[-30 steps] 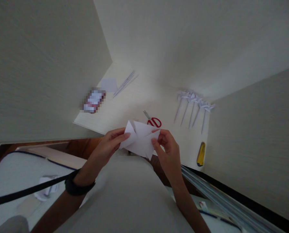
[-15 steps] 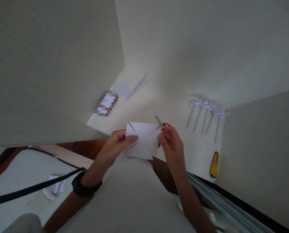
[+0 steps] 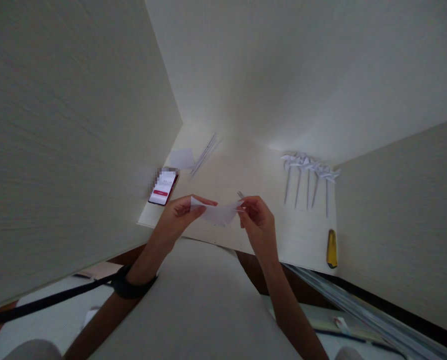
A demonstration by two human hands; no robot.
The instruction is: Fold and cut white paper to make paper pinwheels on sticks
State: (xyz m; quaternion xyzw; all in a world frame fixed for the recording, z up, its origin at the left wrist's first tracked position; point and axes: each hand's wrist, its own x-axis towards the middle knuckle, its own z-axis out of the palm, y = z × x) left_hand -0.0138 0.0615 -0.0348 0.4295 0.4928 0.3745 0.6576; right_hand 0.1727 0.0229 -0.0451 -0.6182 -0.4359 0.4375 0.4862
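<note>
A white sheet of paper (image 3: pixel 219 214) is stretched between my two hands above the front of the desk, seen at a slant. My left hand (image 3: pixel 180 215) pinches its left edge, thumb on the near side. At the right corner my right hand (image 3: pixel 257 215) grips the paper between thumb and fingers. Behind it, mostly hidden by my right hand, lie the scissors (image 3: pixel 240 194), with only the blade tips showing. Several paper pinwheels (image 3: pixel 309 162) on thin sticks lie in a row to the right.
A phone (image 3: pixel 163 187) with a lit screen lies by the left wall. Next to it are a white paper square (image 3: pixel 182 158) and thin sticks (image 3: pixel 203 155). A yellow box cutter (image 3: pixel 332 249) rests at the right front. Walls enclose the desk (image 3: pixel 242 165) on three sides.
The paper has tilted from facing me, with its corner cuts showing, to nearly edge-on. Both hands keep hold of it. The camera view has shifted slightly.
</note>
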